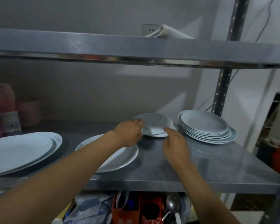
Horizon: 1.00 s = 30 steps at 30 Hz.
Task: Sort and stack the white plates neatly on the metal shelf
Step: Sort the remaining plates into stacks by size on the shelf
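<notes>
A small white plate (157,125) is tilted up at its left side in the middle of the metal shelf (217,160). My left hand (129,131) grips its left rim. My right hand (174,143) is at its near right edge, fingers loosely curled, index finger touching the rim. To the right a stack of several small white plates (205,126) stands slightly askew. A larger white plate (120,157) lies under my left forearm. Two big oval white plates (23,152) are stacked at the left.
Pink containers (8,110) stand at the back left of the shelf. An upper shelf (136,49) hangs close overhead with folded paper on it. A shelf post (221,88) rises at the right. Below are bags, orange boxes and a ladle (172,206).
</notes>
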Tool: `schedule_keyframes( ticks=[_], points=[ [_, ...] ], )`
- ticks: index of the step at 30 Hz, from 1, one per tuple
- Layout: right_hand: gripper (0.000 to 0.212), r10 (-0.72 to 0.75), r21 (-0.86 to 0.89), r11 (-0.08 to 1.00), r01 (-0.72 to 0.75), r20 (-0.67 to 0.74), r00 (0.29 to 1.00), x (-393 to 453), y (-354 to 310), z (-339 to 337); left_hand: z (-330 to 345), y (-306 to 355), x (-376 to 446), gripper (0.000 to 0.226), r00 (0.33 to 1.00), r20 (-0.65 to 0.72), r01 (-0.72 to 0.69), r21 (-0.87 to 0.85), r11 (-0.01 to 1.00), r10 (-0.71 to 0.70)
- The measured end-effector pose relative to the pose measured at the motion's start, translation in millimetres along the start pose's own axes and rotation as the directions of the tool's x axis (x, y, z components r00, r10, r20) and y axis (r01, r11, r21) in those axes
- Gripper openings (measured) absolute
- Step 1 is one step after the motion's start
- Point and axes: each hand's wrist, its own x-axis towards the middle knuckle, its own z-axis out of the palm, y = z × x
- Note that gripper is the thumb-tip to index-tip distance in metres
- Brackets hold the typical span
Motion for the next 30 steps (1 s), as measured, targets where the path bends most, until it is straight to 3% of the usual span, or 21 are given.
schedule_keyframes(
  ticks=[3, 5, 8, 12, 21, 30],
  points=[
    [0.049, -0.016, 0.013, 1.0, 0.017, -0.053, 0.998, -8.2, -10.1, -1.0, 6.7, -3.7, 4.0, 0.059, 1.0, 0.021, -0.015, 0.06, 0.998, 0.014],
    [0.048, 0.031, -0.004, 0.999, -0.032, -0.065, 0.997, -0.5, 19.8, 9.8, 30.6, 7.9, 40.9, 0.067, 0.996, 0.087, -0.021, 0.053, 0.998, 0.017],
    [0.047, 0.054, 0.05, 0.997, -0.051, -0.064, 0.996, 2.5, 15.2, 9.2, 29.3, 2.1, 46.5, 0.076, 0.997, 0.066, 0.025, 0.029, 0.999, -0.027],
    [0.047, 0.085, 0.084, 0.993, -0.08, -0.056, 0.995, 5.8, 9.9, 8.9, 32.2, -3.0, 56.2, 0.082, 0.998, 0.062, -0.02, 0.07, 0.997, 0.016],
    [0.042, 0.099, 0.062, 0.993, -0.097, -0.023, 0.995, 3.7, 13.6, 7.4, 37.8, 4.0, 67.9, 0.063, 0.988, 0.149, -0.05, 0.065, 0.997, 0.04],
    [0.038, 0.074, 0.049, 0.996, -0.073, -0.024, 0.997, 1.2, 11.1, 7.0, 39.3, 14.1, 61.4, 0.041, 0.985, -0.114, 0.155, 0.23, 0.961, -0.131]
  ],
)
